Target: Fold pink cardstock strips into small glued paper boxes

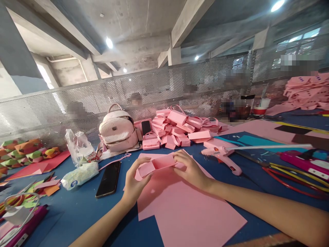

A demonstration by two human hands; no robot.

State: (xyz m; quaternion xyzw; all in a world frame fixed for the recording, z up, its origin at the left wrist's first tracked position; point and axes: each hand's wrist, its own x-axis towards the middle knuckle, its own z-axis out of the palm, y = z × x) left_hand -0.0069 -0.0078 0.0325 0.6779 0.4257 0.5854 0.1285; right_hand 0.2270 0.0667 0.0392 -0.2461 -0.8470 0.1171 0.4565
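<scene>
Between both hands is a small pink paper box (164,162), its open top facing me. My left hand (137,176) grips its left end, thumb in front and fingers behind. At the right end, my right hand (189,168) pinches the box wall; some of its fingers are hidden behind the paper. Below the hands lie large pink paper sheets (191,209) on the blue table. A pink glue gun (223,154) with a long white glue stick rests to the right of my right hand. A black phone (108,179) lies left of my left hand.
Folded pink paper pieces (174,127) are heaped behind the hands, beside a pale pink backpack (118,128). A tissue pack (79,175) and plastic bag (79,149) lie left. Scissors with red and yellow handles (295,178) and a magenta power strip (305,164) are right.
</scene>
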